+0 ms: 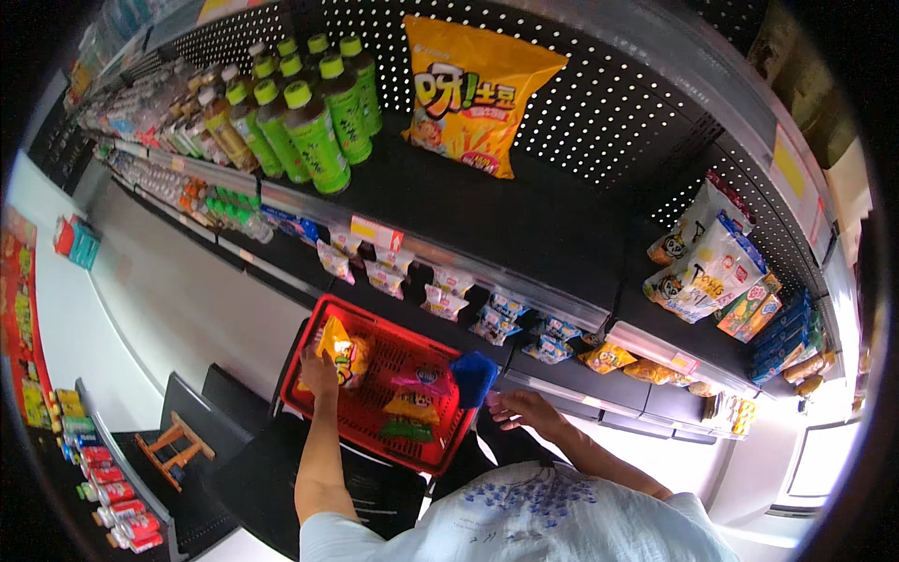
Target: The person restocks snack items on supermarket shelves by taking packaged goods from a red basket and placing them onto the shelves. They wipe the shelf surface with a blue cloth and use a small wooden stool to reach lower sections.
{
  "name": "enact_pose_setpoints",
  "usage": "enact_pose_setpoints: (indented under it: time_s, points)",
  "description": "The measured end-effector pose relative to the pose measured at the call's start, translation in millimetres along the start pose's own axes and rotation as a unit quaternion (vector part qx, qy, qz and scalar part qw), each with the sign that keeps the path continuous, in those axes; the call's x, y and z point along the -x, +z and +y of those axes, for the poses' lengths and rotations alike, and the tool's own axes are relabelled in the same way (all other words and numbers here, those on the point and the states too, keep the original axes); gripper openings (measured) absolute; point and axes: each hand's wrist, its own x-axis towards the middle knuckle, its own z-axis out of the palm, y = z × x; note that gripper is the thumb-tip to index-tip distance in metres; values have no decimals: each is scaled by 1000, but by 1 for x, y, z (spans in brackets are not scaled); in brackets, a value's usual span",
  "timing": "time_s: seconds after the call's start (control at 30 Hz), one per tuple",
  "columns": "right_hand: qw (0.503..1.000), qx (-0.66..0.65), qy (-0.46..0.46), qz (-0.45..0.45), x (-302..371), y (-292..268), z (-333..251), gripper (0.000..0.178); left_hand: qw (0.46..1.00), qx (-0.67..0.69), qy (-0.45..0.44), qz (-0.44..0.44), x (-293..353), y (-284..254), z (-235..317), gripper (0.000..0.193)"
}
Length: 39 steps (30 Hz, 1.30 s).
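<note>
Left grip: my left hand (320, 371) is clamped on the left part of a yellow snack bag (352, 358).
Yellow snack bag position: inside the red basket (382, 371), near its upper left corner.
Right grip: my right hand (528, 412) is outside the basket's right edge, fingers bent; I cannot tell whether they hold anything.
Blue item: a dark blue piece (474, 377) sits at the basket's upper right corner, just beside my right fingertips.
Basket right half: a pink packet (426, 377), an orange packet (412, 406) and a green packet (406, 430), stacked toward the lower edge.
Shelf: above the basket, the black shelf (487, 229) carries an upright orange bag (479, 103) toward its back edge and green-capped bottles (314, 140) toward its left.
</note>
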Motion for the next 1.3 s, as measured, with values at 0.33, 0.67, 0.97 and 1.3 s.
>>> enact_pose_setpoints:
  time_s: [0.33, 0.67, 0.97, 1.3]
  points:
    - [995, 20, -71, -64, -5, 16, -15, 39, 878, 288, 367, 108, -92, -157, 315, 28]
    - [991, 42, -98, -77, 6, 9, 1, 42, 867, -61, 479, 120, -174, -202, 504, 28]
    - [988, 44, -141, -49, 12, -11, 7, 43, 889, -14, 453, 69, -200, -217, 490, 30]
    - [989, 69, -105, -81, 20, 7, -6, 35, 822, 148, 518, 187, -95, -286, 402, 11]
